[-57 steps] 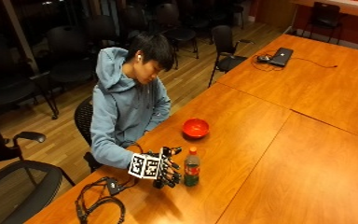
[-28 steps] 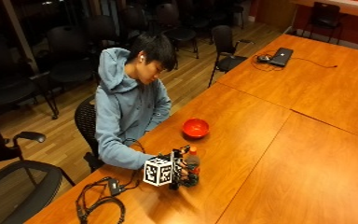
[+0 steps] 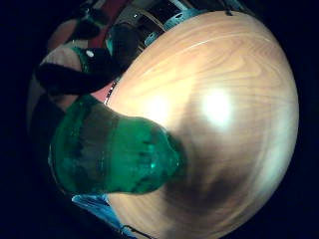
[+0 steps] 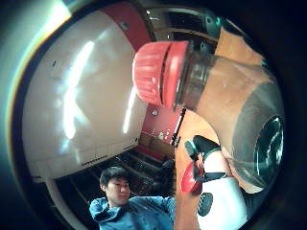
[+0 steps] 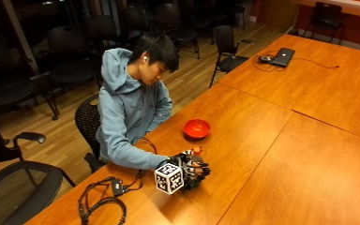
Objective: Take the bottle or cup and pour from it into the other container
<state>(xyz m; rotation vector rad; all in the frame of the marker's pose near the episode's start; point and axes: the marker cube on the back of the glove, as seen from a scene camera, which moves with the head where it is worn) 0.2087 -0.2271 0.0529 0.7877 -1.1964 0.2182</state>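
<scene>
While over the table (image 5: 273,140), the right hand (image 5: 189,169) seemingly tilts its grip, fingers curled round the bottle (image 4: 216,91).

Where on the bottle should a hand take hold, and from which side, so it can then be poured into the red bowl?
Grip the bottle round its straight middle body, coming in from the side. The body is the widest even part, while the neck narrows toward the red cap, which must stay free. The gloved right hand holds it this way now, with the red bowl beyond it on the table.
</scene>
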